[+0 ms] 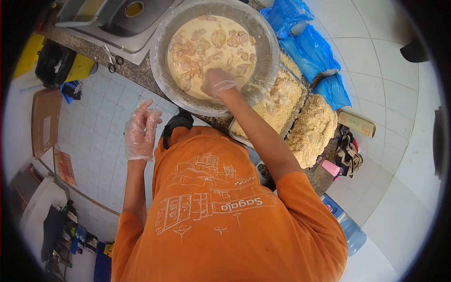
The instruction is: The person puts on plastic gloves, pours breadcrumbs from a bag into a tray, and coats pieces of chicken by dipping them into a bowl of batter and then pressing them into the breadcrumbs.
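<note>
A large round metal bowl [160,70] holds pale batter [206,26] with many pieces of meat [218,38] in it. My right hand [219,83], in a clear plastic glove, is closed at the batter's near edge, its fingertips hidden. My left hand [142,129], also gloved, is raised left of the bowl with its fingers apart and nothing in them. Right of the bowl, a tray [240,137] of yellowish crumbs has coated pieces [282,91] at its far end. Beside it lies a large heap of crumb-coated pieces [312,129].
A metal sink [133,28] is at the upper left, with scissors [112,58] on the counter edge. Blue plastic bags [312,54] lie behind the tray. At the right are a pink cup [330,168], a rectangular box [357,123] and a dark-and-beige bag [348,155].
</note>
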`<state>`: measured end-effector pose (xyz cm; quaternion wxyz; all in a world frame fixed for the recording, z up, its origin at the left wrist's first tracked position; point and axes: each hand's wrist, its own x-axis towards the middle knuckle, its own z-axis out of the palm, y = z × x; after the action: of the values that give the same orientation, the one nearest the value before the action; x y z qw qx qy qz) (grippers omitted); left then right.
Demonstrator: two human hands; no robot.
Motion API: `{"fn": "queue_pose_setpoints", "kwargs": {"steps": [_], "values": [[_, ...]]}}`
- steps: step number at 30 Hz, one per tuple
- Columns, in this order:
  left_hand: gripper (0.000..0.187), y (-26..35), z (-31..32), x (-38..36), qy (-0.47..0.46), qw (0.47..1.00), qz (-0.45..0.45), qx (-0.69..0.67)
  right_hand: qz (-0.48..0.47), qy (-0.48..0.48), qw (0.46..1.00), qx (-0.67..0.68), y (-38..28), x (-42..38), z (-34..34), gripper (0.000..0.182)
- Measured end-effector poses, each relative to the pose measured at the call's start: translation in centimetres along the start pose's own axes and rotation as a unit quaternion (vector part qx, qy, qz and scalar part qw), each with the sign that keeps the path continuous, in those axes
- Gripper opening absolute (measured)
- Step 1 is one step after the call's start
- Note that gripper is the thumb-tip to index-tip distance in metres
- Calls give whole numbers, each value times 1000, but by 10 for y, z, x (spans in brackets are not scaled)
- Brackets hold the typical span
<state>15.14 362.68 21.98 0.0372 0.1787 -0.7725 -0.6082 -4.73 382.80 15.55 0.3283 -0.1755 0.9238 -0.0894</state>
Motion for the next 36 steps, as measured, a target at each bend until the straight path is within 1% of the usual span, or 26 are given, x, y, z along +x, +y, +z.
{"fn": "queue_pose_setpoints", "kwargs": {"steps": [2,3,5,6,8,9,11,12,14,15,17,18,19,21,22,24,25,27,28,30,32,34,35,36], "values": [[34,-3,1,0,-5,1000,0,5,14,28,999,44,19,-11,-11,27],[35,-4,3,-1,-11,1000,0,13,14,28,999,41,29,-19,-19,27],[36,-4,9,-1,-25,1000,2,-7,-8,-1,982,187,44,-46,-46,24],[38,-4,12,-1,-39,999,4,-24,-7,0,983,186,58,-56,-51,24],[38,2,19,0,-47,999,7,-18,-58,61,981,174,88,-79,-60,24],[38,5,23,0,-55,998,10,-10,-54,64,981,174,102,-94,-64,24],[39,9,33,0,-66,998,10,-4,6,98,956,278,132,-129,-71,26],[39,10,38,0,-74,997,8,4,13,104,954,280,150,-147,-74,26],[40,10,50,0,-88,996,24,-9,117,138,930,320,182,-182,-75,23],[41,10,57,0,-92,995,36,-20,125,145,927,322,193,-196,-75,23],[41,19,71,-1,-109,993,36,-31,166,199,903,344,209,-221,-75,24],[42,22,77,-2,-117,992,33,-40,172,209,917,294,224,-225,-67,25],[42,23,84,-3,-124,991,36,-39,178,213,914,297,232,-221,-58,25],[38,24,97,-3,-125,991,39,-35,265,149,922,240,235,-201,-37,28],[38,26,100,-4,-130,990,41,-32,267,150,920,244,236,-193,-23,28],[37,33,106,-5,-156,986,49,-15,227,235,924,198,232,-176,-2,29],[37,38,106,-6,-151,987,46,-9,220,231,926,202,219,-173,-11,29],[36,49,100,-6,-163,979,95,72,175,203,925,268,177,-172,-42,29],[36,40,99,-6,-154,982,96,43,168,200,926,274,162,-163,-46,29],[35,35,95,-8,-146,984,93,36,35,230,948,218,130,-141,-48,26],[35,33,86,-6,-139,986,92,22,-3,189,978,84,94,-110,-45,25],[35,31,72,-6,-136,985,104,32,-41,156,986,46,61,-66,-26,22],[35,28,64,-6,-132,985,104,33,-10,128,990,60,41,-45,-23,22],[36,24,54,-7,-139,987,73,34,22,98,992,74,22,-26,-20,24]]}}
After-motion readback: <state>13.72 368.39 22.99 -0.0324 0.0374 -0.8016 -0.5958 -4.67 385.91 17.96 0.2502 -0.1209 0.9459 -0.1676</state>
